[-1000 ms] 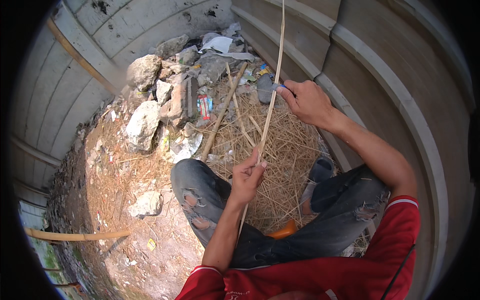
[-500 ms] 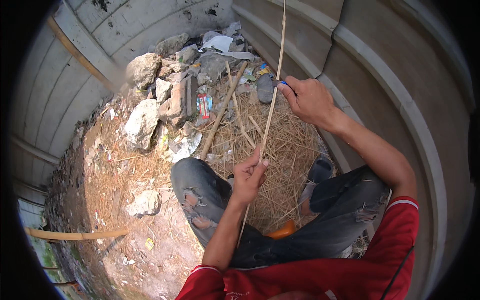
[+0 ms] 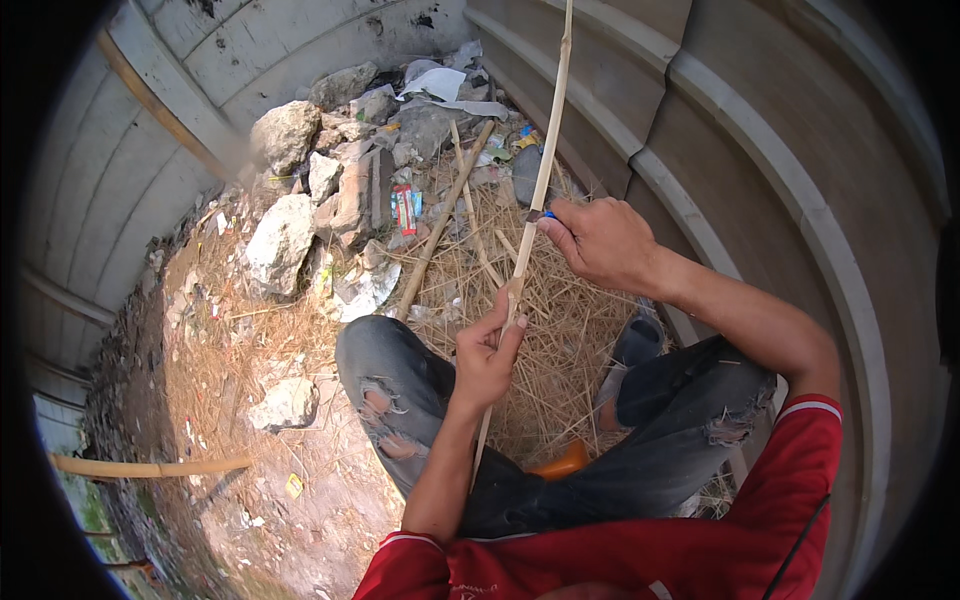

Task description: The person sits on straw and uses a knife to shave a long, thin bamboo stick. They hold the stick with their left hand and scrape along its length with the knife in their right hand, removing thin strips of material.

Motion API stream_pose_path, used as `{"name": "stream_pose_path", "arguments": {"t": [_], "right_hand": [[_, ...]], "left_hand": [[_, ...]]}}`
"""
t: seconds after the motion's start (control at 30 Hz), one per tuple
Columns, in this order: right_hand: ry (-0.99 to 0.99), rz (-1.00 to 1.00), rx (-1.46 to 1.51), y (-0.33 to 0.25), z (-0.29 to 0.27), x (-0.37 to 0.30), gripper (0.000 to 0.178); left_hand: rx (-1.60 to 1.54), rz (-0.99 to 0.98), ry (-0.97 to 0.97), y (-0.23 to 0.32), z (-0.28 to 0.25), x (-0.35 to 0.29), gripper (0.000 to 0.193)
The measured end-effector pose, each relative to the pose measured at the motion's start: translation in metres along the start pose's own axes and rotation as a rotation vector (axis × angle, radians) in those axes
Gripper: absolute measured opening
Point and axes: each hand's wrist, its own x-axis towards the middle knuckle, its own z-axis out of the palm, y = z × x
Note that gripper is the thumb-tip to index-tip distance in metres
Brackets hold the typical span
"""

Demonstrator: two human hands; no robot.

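A long pale bamboo strip (image 3: 541, 180) slants from the top of the view down past my lap. Lower on it, my left hand (image 3: 487, 358) is closed, thumb and fingers pinching the strip. My right hand (image 3: 603, 243) is wrapped round a small knife (image 3: 547, 214) with a blue handle, most of it hidden in the fist. Its short dark blade lies against the strip, above my left hand. An orange object (image 3: 562, 461), perhaps a tool handle, rests between my legs, partly covered by my trousers.
Thin shavings (image 3: 555, 350) litter the ground between my legs. Several sticks (image 3: 446, 222) lie ahead, beside rocks (image 3: 280, 245) and plastic scraps. A corrugated metal wall (image 3: 760, 150) rises close on the right; a pale panel wall (image 3: 290, 50) stands behind the rocks.
My right hand with the knife has come down along the strip, nearer to my left hand. The strip's wider face is now turned more toward me.
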Motion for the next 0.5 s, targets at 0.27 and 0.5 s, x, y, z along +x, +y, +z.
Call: {"name": "stream_pose_path", "arguments": {"t": [0.27, 0.5], "right_hand": [[-0.093, -0.031, 0.052, -0.019, 0.007, -0.013, 0.033], [0.099, 0.173, 0.045, 0.019, -0.019, 0.019, 0.036]], "left_hand": [[0.102, 0.074, 0.046, 0.006, -0.002, 0.004, 0.051], [0.263, 0.07, -0.009, 0.016, 0.002, -0.001, 0.057]]}}
